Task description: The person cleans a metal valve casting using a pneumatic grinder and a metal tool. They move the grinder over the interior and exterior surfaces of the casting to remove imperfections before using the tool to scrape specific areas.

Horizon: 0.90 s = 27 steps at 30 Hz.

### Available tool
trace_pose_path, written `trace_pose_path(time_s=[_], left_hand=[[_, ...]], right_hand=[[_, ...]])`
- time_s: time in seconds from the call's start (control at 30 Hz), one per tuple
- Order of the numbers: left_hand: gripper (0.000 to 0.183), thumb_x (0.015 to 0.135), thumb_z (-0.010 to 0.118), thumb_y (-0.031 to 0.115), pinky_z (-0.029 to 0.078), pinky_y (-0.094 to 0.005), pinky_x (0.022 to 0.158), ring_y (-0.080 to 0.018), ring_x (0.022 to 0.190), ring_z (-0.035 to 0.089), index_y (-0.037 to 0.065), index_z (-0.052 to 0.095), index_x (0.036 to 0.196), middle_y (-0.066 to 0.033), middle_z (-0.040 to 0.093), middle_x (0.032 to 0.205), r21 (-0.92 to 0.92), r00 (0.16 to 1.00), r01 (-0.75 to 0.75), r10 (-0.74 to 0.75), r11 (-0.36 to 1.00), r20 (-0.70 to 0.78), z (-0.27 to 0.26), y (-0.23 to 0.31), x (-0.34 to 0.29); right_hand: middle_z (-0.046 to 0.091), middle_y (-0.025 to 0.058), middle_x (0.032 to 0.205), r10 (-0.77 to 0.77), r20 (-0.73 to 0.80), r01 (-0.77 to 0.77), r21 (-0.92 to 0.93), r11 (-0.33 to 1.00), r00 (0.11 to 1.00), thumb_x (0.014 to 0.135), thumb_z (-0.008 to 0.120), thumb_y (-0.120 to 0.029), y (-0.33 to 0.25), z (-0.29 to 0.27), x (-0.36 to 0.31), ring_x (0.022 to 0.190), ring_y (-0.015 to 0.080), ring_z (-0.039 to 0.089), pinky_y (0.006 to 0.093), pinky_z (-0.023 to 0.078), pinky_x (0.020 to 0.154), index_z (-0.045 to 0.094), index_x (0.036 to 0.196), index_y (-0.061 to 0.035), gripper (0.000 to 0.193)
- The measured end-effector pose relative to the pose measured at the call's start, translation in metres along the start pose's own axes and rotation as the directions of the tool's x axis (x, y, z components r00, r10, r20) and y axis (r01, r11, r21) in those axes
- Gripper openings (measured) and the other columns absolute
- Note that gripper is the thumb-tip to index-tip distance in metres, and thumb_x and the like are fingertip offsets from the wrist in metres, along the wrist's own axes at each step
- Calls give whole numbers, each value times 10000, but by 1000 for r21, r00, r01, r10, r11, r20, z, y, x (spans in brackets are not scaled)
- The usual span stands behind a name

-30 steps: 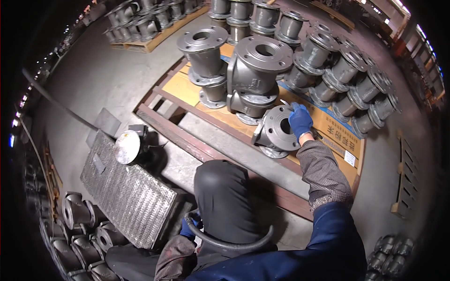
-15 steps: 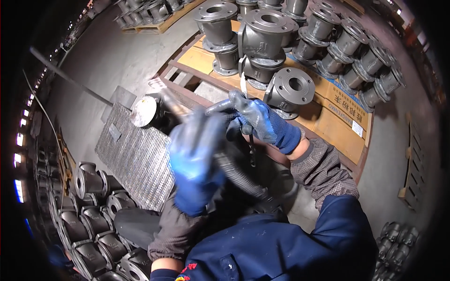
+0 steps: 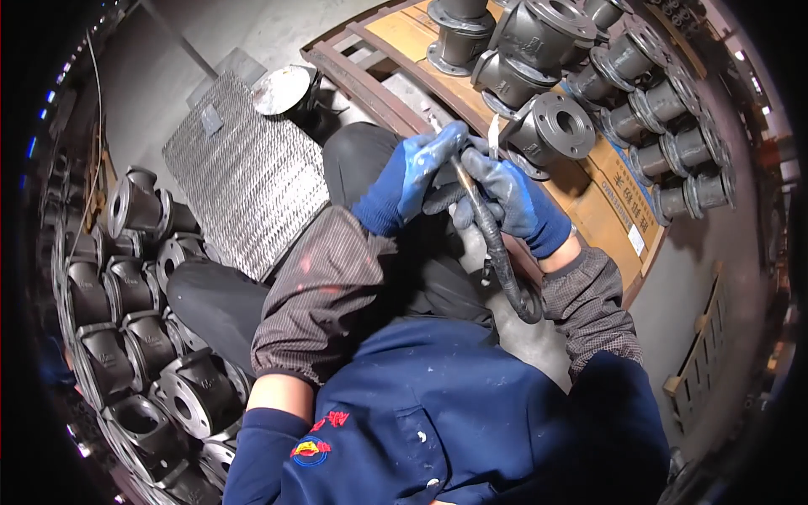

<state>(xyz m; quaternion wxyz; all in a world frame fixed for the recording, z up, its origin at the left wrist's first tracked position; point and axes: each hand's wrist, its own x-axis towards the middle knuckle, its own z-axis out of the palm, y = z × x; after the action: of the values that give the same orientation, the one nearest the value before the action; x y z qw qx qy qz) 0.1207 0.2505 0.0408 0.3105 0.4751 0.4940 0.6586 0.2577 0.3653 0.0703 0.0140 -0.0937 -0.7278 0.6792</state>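
Observation:
Blue-and-grey work gloves cover both hands, which meet in front of my knees. Closed around the upper end of a slim rod-shaped tool (image 3: 465, 179) is my left hand (image 3: 412, 178). My right hand (image 3: 511, 198) grips the same tool from the other side, its fingers bent. A black wrapped hose (image 3: 503, 269) runs down from the tool and curls into a hook near my right sleeve. The tool's tip is partly hidden by the gloves. Just beyond my right hand stands a grey flanged valve body (image 3: 551, 130); a narrow white strip (image 3: 494, 133) shows beside it.
More valve bodies (image 3: 665, 109) stand stacked on a cardboard-covered pallet (image 3: 610, 189) at the far right. Several others (image 3: 143, 337) are piled on my left. A ribbed silver panel (image 3: 248, 172) lies beside my knee, near a round-faced metal piece (image 3: 282, 90).
My left hand has moved up and right, from a blurred position lower left, to meet my right hand at the tool. The whole view has shifted, with the pallet now farther right.

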Motion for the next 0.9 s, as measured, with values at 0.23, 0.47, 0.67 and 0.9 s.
trace_pose_path(time_s=[0.23, 0.47, 0.67, 0.9], left_hand=[[420, 937, 490, 338, 474, -254, 764, -140, 822, 592, -59, 614, 1001, -102, 642, 907, -434, 934, 253, -336, 865, -125, 5, -28, 0], [483, 973, 367, 352, 461, -318, 880, -222, 959, 603, -78, 545, 1102, -193, 611, 1108, -588, 906, 344, -424, 732, 2, -2, -29, -11], [382, 965, 419, 192, 412, -301, 934, -212, 1024, 583, -44, 446, 1264, -165, 597, 1120, -719, 893, 449, -244, 531, 378, -1, -29, -16], [535, 972, 364, 392, 372, -348, 994, -246, 1162, 490, -16, 401, 1317, -157, 497, 1267, -718, 874, 428, -454, 548, 175, -7, -42, -18]], right_hand=[[664, 145, 872, 113, -122, -115, -9, 993, 986, 880, 553, -420, 18, 2, 2, 692, 162, 638, 272, 502, 601, 612, 1051, -1, 456], [662, 108, 755, 285, -302, -291, 24, 956, 910, 787, 687, -381, 50, 30, 11, 580, 197, 612, 304, 481, 555, 649, 829, -28, 358], [660, 181, 810, 364, 180, -406, 405, 819, 914, 906, 475, -408, 28, 19, -20, 565, 140, 592, 205, 457, 502, 629, 908, 24, 459], [664, 155, 828, 105, -512, -212, -155, 965, 853, 864, 579, -214, -46, -145, -23, 548, 161, 614, 231, 477, 454, 536, 1138, 33, 372]])
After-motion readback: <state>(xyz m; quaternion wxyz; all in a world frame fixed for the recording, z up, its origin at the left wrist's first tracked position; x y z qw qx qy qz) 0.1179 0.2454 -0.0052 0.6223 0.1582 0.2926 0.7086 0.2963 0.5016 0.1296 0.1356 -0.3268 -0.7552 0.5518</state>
